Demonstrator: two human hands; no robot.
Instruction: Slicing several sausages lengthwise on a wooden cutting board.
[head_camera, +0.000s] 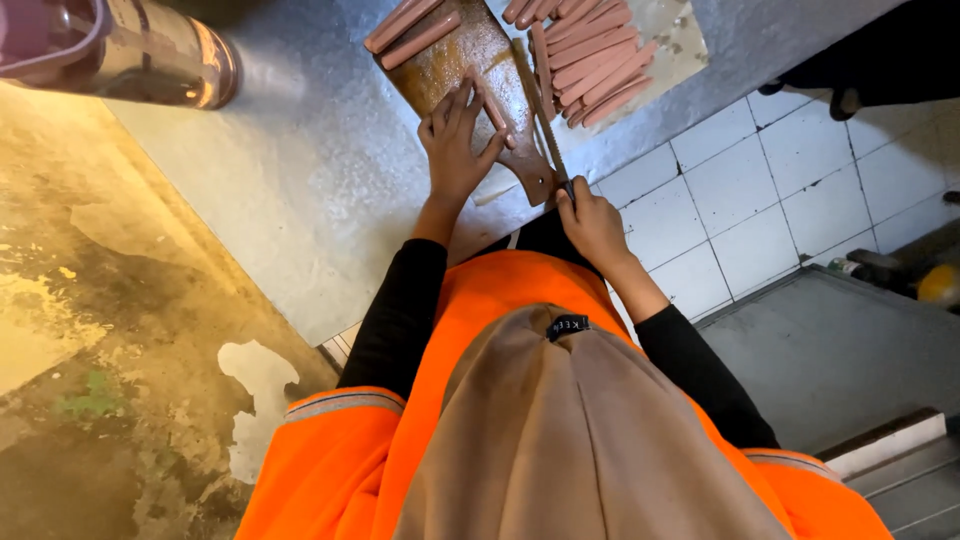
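Note:
My left hand (455, 148) rests fingers-down on a pink sausage (495, 108) lying on a brown wooden cutting board (450, 62). My right hand (592, 222) grips the handle of a long knife (545, 115), whose blade runs up along the board's right side beside that sausage. Two more sausages (405, 30) lie at the board's far left corner. A pile of several sausages (595, 55) sits on a pale sheet to the right of the board.
The board lies on a grey metal counter (300, 150). A shiny metal pot (150, 55) stands at the far left. White floor tiles (760, 190) show on the right, with a grey step (840, 350) below. My orange garment and beige head cover fill the bottom.

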